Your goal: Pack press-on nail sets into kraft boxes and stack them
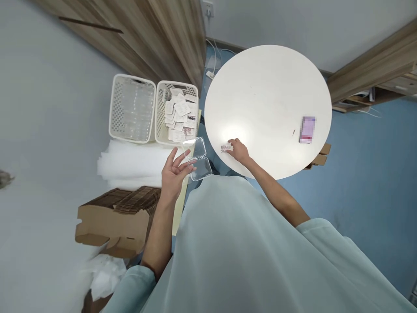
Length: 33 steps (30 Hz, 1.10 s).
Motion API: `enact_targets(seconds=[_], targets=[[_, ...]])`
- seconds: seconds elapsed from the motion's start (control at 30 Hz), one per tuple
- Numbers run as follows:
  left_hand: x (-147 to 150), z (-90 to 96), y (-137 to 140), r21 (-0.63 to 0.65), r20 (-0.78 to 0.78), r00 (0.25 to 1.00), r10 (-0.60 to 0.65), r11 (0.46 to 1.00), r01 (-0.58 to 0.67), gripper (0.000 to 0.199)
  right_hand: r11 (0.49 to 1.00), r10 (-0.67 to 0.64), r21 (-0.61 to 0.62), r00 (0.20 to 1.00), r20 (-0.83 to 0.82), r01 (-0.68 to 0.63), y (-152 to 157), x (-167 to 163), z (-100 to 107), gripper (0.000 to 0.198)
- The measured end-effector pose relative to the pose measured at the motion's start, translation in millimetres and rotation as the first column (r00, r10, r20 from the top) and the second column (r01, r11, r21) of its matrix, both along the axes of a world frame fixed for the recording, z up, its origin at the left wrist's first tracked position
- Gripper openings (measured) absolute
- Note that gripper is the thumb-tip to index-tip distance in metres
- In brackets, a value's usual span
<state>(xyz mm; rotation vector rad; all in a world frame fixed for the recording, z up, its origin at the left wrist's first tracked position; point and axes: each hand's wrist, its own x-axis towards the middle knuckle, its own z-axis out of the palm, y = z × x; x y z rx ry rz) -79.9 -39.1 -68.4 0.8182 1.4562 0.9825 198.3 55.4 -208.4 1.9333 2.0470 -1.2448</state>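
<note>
My left hand grips a transparent hinged plastic case by its left side. The case's lid is swung up and nothing shows inside it. At the table's near left edge, my right hand has its thumb and fingers around the right end of a small card with pinkish, beaded-looking pieces on it. What exactly those pieces are is too small to tell. Beneath the card is the round white table.
Left of the table stand two white baskets, one holding transparent cases, the other small printed cards. White foam sheeting and cardboard boxes lie nearer me. A blurred purple item rests on the table's right.
</note>
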Motion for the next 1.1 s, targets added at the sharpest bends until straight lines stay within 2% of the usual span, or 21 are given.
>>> enact_targets(seconds=[0.1,0.23,0.37,0.47,0.6,0.73,0.83,0.9,1.0,1.03,1.1], targets=[[-17.1,0.2,-14.7,-0.013,-0.025,0.998,0.059,0.998,-0.059,0.102,0.994,0.104,-0.027,0.981,0.161,-0.101,1.2,-9.8,-25.5,0.054],[-31.4,3.6,-29.7,-0.011,-0.043,0.996,0.078,0.997,-0.079,0.098,0.982,0.188,-0.022,0.946,0.263,-0.189,1.8,-17.7,-37.1,0.051],[-36.1,4.5,-37.9,-0.003,-0.027,0.997,0.074,0.997,-0.074,0.098,0.978,0.204,-0.011,0.934,0.292,-0.210,-0.2,-20.7,-34.5,0.046],[-34.1,2.9,-38.9,-0.001,-0.005,0.999,0.054,0.999,-0.054,0.098,0.987,0.158,-0.023,0.951,0.268,-0.157,-4.8,-18.5,-28.9,0.043],[-24.2,2.8,-31.8,-0.005,0.037,0.999,0.006,1.000,-0.006,0.102,0.998,0.060,-0.013,0.978,0.199,-0.058,-16.2,-5.4,-15.4,0.026],[-4.7,6.5,-16.2,-0.013,0.075,0.996,-0.057,0.998,0.059,0.105,0.994,-0.092,0.072,0.992,0.083,0.086,-31.0,22.0,11.9,0.024],[16.1,9.0,-1.3,0.014,0.089,0.987,-0.133,0.991,0.133,0.106,0.950,-0.264,0.144,0.959,-0.106,0.278,-43.4,48.9,46.4,0.025],[32.2,10.7,8.7,0.041,0.105,0.978,-0.181,0.983,0.178,0.108,0.886,-0.382,0.166,0.885,-0.265,0.432,-52.5,65.9,76.2,0.030],[57.6,14.3,22.2,0.075,0.135,0.960,-0.244,0.969,0.235,0.110,0.788,-0.458,0.164,0.743,-0.488,0.594,-66.0,83.3,125.3,0.039],[65.9,15.9,26.0,0.084,0.141,0.954,-0.265,0.963,0.255,0.110,0.772,-0.456,0.155,0.706,-0.541,0.617,-69.9,86.5,140.7,0.042],[81.6,19.3,32.4,0.101,0.151,0.940,-0.306,0.951,0.294,0.109,0.774,-0.422,0.136,0.664,-0.617,0.619,-75.7,89.3,166.5,0.043]])
